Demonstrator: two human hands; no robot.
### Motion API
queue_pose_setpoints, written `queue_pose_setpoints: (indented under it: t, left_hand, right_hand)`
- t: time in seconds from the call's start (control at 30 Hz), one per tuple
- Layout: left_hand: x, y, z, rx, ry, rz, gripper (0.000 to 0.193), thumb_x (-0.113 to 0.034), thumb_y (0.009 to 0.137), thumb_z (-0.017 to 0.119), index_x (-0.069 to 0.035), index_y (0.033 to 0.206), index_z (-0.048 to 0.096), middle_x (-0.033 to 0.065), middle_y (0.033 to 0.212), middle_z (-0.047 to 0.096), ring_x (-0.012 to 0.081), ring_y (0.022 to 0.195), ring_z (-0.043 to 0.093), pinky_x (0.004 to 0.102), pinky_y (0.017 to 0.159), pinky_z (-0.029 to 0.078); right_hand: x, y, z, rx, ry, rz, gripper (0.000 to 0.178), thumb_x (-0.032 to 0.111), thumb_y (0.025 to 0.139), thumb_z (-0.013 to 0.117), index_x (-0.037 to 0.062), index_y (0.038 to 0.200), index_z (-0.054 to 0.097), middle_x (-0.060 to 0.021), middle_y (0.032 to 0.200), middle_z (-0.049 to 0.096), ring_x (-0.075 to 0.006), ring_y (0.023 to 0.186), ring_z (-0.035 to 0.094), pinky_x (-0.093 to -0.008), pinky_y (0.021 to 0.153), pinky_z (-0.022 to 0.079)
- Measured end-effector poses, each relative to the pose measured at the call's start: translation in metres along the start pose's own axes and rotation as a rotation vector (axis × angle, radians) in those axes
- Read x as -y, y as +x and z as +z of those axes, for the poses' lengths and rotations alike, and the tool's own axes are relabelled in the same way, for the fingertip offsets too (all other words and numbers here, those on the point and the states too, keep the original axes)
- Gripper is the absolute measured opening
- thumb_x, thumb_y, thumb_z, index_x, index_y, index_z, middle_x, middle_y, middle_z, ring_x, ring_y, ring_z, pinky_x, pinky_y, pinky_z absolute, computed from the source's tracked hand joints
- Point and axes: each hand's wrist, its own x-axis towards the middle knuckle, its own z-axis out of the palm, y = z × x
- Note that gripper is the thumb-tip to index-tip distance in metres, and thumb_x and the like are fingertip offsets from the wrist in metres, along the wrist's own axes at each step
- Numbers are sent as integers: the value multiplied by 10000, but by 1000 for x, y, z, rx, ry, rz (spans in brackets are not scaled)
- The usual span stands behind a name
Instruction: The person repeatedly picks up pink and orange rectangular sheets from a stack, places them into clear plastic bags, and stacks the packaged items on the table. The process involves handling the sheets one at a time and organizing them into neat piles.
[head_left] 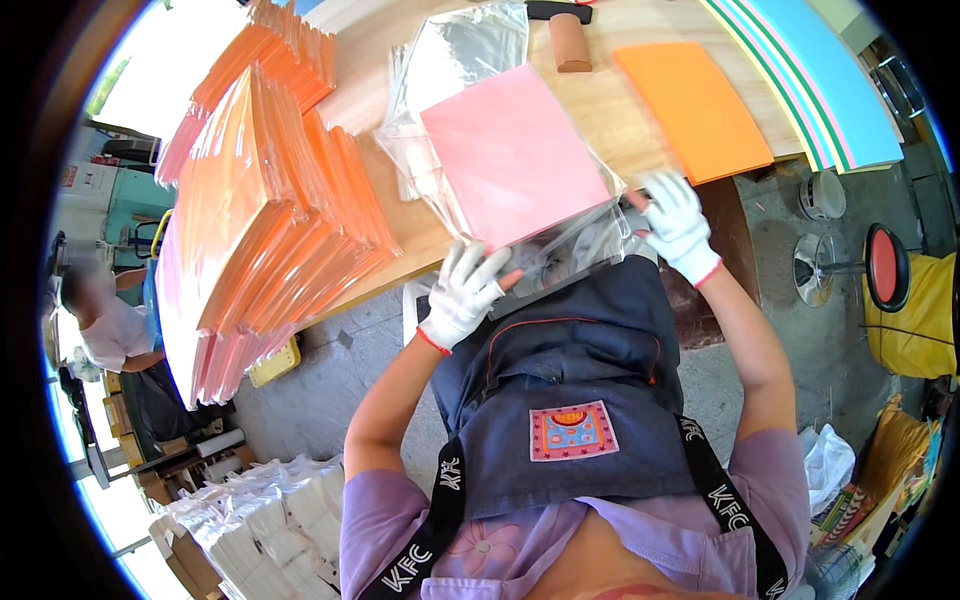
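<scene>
A stack of pink paper (515,150) lies tilted at the table's front edge, with clear plastic film (575,245) showing around its sides and below its near edge. I cannot tell how far the paper sits inside the film. My left hand (462,295), in a white glove with a bare thumb tip, is at the paper's near left corner, fingers stretched and apart. At the near right corner is my right hand (678,228), gloved too, its bare fingertip and thumb apart beside the film. Behind the pink paper lie clear plastic bags (465,50).
Tall piles of orange and pink paper in clear bags (270,210) stand at left. An orange paper stack (695,110), a brown block (570,43) and multicoloured sheets (810,80) lie at the back and right. A red-seated stool (885,268) stands right; another person (115,325) is far left.
</scene>
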Motion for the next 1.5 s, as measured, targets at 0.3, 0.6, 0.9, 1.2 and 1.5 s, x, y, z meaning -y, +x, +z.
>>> queue_pose_setpoints:
  t: [0.3, 0.6, 0.9, 1.2, 1.5]
  left_hand:
    - [-17, -10, -20, 4, 14, -304, 321, -162, 665, 683, -165, 985, 668, 8, 1098, 609, 264, 1049, 533, 428, 819, 453]
    - [-61, -28, 23, -420, -722, -1154, 305, -236, 926, 465, -47, 699, 543, 14, 600, 464, 91, 534, 406, 249, 513, 333]
    - [-69, -9, 72, -1077, -1591, -1706, 161, -181, 893, 487, -78, 1002, 547, 39, 959, 599, 155, 805, 591, 274, 653, 495]
    - [-117, -15, 10, -796, -2678, -1229, 664, -498, 872, 488, -8, 1298, 351, 175, 1305, 443, 307, 1175, 474, 421, 1006, 387]
    - [-65, 70, 18, -987, -2183, -1704, 262, -140, 860, 481, -45, 1100, 438, 143, 1105, 539, 298, 1082, 539, 507, 874, 500]
  right_hand:
    - [-2, 19, 33, -269, 234, -334, 262, 136, 608, 744, 138, 839, 622, -28, 835, 588, -227, 753, 585, -340, 620, 477]
    - [56, -49, 66, -352, 451, 459, 185, 169, 821, 589, 54, 706, 500, -146, 650, 495, -312, 567, 495, -390, 530, 383]
    - [72, -50, 109, -416, 1101, 1145, 242, 278, 893, 548, 54, 802, 554, -7, 629, 498, -106, 493, 466, -263, 437, 379]
    - [73, 8, 11, 40, 1610, 1439, 207, 268, 930, 495, 91, 842, 555, 37, 555, 439, -50, 370, 360, -202, 313, 264]
    - [80, 13, 1, 33, 1778, 1280, 234, 293, 924, 510, 103, 790, 543, 19, 566, 482, -72, 391, 417, -216, 322, 302]
